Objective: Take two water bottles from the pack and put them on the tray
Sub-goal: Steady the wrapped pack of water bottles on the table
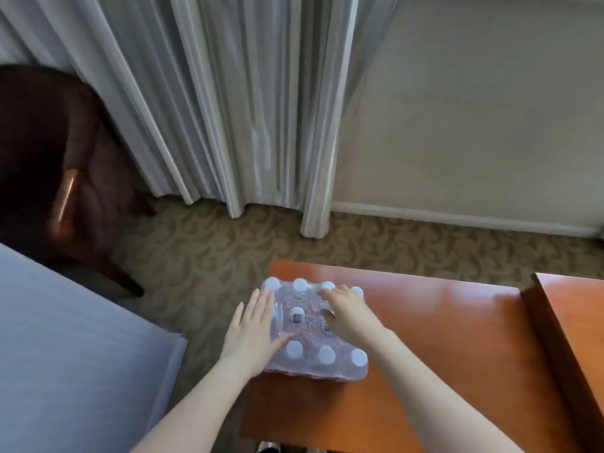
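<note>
A shrink-wrapped pack of water bottles (310, 341) with white caps stands near the left edge of an orange-brown wooden table (441, 338). My left hand (253, 331) lies flat against the pack's left side, fingers spread, thumb resting on the top. My right hand (343, 313) sits on top of the pack toward its far right, fingers curled down into the plastic wrap among the caps. Whether the fingers grip a bottle or only the wrap I cannot tell. No tray is in view.
A second wooden surface (575, 328) stands higher at the right. A grey-blue bed corner (75, 354) fills the lower left. A dark armchair (55, 165) stands at the far left. Grey curtains (212, 103) hang over patterned carpet (212, 250).
</note>
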